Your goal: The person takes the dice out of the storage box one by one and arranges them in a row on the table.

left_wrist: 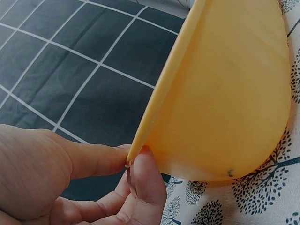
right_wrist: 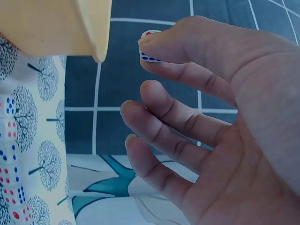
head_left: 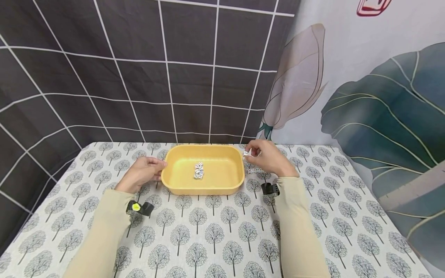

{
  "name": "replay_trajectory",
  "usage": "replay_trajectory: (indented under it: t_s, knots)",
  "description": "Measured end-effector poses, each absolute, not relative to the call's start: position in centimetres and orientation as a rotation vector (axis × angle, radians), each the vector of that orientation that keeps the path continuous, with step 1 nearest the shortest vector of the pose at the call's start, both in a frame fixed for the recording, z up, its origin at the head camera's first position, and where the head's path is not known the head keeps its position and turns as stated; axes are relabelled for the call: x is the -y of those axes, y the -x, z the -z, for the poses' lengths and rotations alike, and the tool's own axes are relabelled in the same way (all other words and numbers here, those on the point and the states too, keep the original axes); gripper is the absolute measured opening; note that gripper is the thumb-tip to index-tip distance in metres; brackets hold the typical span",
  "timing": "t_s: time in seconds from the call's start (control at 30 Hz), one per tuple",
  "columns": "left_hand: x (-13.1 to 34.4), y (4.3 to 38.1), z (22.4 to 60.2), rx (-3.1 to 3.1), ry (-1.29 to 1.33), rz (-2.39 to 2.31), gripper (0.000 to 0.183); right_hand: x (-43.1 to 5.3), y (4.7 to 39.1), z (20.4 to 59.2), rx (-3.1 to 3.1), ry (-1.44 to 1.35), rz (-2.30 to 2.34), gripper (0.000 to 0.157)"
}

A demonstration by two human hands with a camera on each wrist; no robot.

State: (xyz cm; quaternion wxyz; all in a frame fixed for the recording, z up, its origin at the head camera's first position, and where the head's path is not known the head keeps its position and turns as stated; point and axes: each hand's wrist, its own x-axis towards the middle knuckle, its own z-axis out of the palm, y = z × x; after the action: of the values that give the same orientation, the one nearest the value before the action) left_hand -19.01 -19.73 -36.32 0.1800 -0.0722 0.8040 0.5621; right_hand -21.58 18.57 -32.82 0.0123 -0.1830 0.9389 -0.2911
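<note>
A yellow plastic basin point(head_left: 224, 173) stands on the cloth, with several white dice point(head_left: 198, 172) bunched inside it, left of its middle. My left hand point(head_left: 140, 172) pinches the basin's rim point(left_wrist: 157, 93) at its left end between thumb and fingers. Just beyond the right end, close to the rim, my right hand point(head_left: 269, 158) holds one white die point(right_wrist: 151, 56) between thumb and index finger; its other fingers are spread apart in the right wrist view. A row of several dice point(right_wrist: 9, 176) with red and blue pips lies on the cloth beneath that hand.
The table wears a white cloth point(head_left: 194, 247) printed with grey trees. A dark grid-patterned curtain point(head_left: 139, 81) hangs close behind it. To the right hangs a pale curtain point(head_left: 333, 58) with a large flower and leaf.
</note>
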Motion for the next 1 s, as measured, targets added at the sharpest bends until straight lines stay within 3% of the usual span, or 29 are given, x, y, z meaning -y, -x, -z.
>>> replay_trajectory:
  t_s: [0.5,1.0]
  knots:
    - [19.8,19.0,36.4,-2.278,0.203,-1.587,0.038,-21.2,21.8,33.2,-2.959,0.498,0.908,0.01]
    - [19.8,19.1,36.5,-2.291,0.188,-1.581,0.037,-23.7,21.8,33.7,-2.947,0.364,0.886,0.021]
